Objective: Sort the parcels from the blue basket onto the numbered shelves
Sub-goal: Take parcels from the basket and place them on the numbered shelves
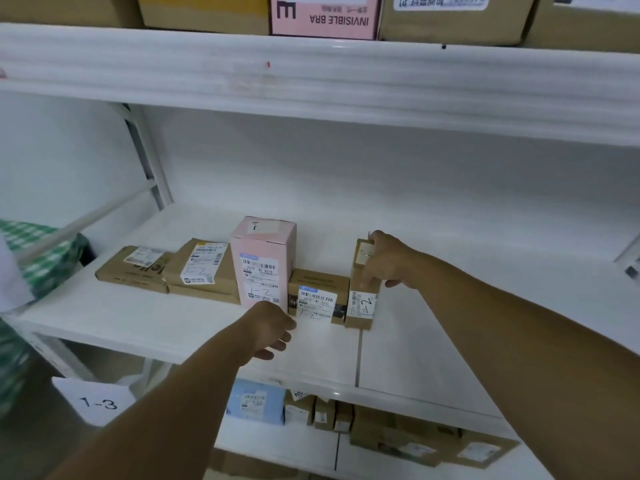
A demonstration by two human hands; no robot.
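Note:
A row of parcels marked "1-2" stands on the middle white shelf (433, 358). My right hand (384, 261) grips a narrow upright brown box (362, 306) at the row's right end, which rests on the shelf. To its left lies a low brown box (317, 299) with a white label. A tall pink box (263, 261) stands beside that one, followed by two flat brown boxes (201, 268) (135, 268). My left hand (270, 329) hovers in front of the pink box and the low box, fingers curled, holding nothing. The blue basket is out of view.
The shelf above carries large cardboard boxes (457, 15) and a pink carton (325, 15). Below, a shelf tagged "1-3" (98, 403) holds a light blue parcel (256, 401) and several brown boxes. A green checked bag (45, 258) sits at the left. The middle shelf is bare to the right.

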